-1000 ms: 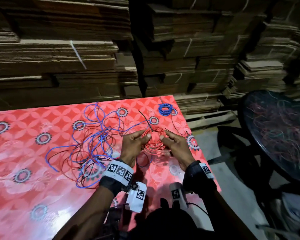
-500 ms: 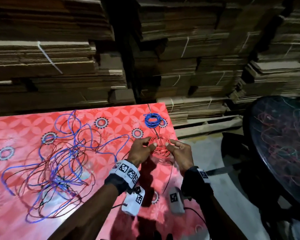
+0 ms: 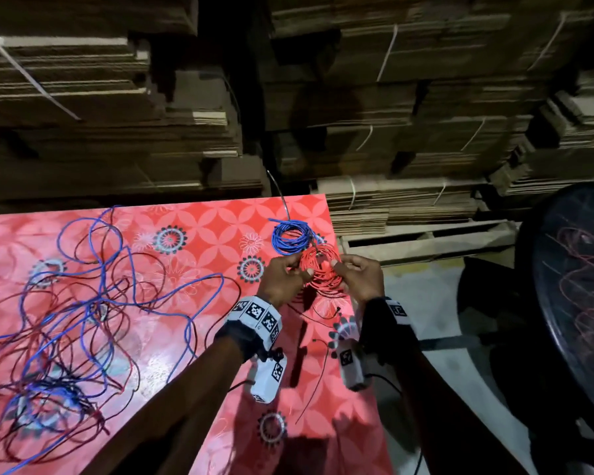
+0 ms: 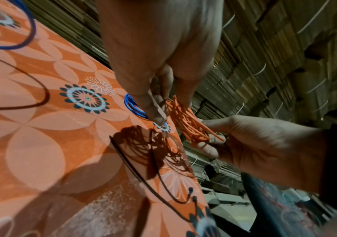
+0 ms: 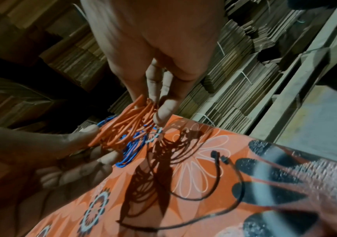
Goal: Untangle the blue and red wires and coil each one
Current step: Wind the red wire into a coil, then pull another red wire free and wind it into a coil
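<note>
A coiled red wire (image 3: 322,271) hangs just above the far right corner of the red flowered table (image 3: 203,241). My left hand (image 3: 283,274) pinches its left side and my right hand (image 3: 355,274) pinches its right side. The left wrist view has the red coil (image 4: 187,123) between the thumb and fingers of both hands. In the right wrist view the same red coil (image 5: 123,126) shows. A small blue coil (image 3: 290,236) lies on the table just beyond it. A large tangle of blue and red wires (image 3: 69,323) spreads over the table's left half.
Stacks of flattened cardboard (image 3: 357,97) rise behind the table. A dark round table (image 3: 576,303) strewn with thin wires stands at the right, with bare floor (image 3: 432,303) between. A thin dark wire (image 3: 318,378) lies loose near the table's right edge.
Both hands have carried the red coil away from the tangle toward the far right corner, close to the blue coil. The head view has swung right.
</note>
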`<state>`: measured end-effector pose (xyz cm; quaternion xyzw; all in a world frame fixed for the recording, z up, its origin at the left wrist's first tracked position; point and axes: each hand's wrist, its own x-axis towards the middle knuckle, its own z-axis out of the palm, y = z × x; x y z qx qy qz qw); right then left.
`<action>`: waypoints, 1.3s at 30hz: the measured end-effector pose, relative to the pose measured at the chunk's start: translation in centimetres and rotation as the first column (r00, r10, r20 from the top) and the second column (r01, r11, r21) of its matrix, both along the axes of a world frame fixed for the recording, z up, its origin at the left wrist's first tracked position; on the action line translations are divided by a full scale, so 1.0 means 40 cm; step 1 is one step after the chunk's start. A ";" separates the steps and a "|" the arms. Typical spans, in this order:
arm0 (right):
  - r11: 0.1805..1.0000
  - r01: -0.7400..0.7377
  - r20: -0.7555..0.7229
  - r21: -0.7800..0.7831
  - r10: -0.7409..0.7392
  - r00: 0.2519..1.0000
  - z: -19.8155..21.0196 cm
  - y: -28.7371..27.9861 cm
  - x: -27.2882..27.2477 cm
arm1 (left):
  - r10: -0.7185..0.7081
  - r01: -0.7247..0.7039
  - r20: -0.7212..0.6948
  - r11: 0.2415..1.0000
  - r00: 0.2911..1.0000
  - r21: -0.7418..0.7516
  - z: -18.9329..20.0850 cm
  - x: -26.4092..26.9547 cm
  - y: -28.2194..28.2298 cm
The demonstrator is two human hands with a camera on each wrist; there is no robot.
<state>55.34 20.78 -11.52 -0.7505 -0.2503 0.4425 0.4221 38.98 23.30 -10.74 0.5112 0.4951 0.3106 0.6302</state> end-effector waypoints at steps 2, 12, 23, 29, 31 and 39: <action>1.000 -0.001 0.026 -0.018 0.001 1.000 -0.020 0.011 0.018 | -0.129 0.129 -0.006 0.991 0.992 0.030 -0.022 0.004 0.009; 0.994 -0.080 0.267 -0.077 0.097 0.959 -0.095 0.011 0.021 | -0.257 0.512 -0.696 0.840 0.670 0.183 -0.101 -0.014 0.011; 0.987 -0.156 0.351 -0.035 0.159 0.923 -0.109 -0.010 -0.016 | -0.169 0.496 -0.783 0.846 0.598 0.197 -0.127 -0.072 -0.044; 0.983 -0.173 0.416 -0.057 0.181 0.891 -0.105 -0.021 -0.020 | -0.166 0.469 -0.786 0.866 0.595 0.172 -0.102 -0.073 -0.042; 0.981 -0.186 0.429 -0.051 0.190 0.883 -0.093 -0.027 -0.018 | -0.168 0.458 -0.776 0.872 0.608 0.170 -0.083 -0.077 -0.042; 0.984 -0.171 0.491 0.052 0.124 0.863 0.021 -0.063 -0.032 | -0.116 0.420 -0.759 0.881 0.640 0.220 0.057 -0.161 -0.051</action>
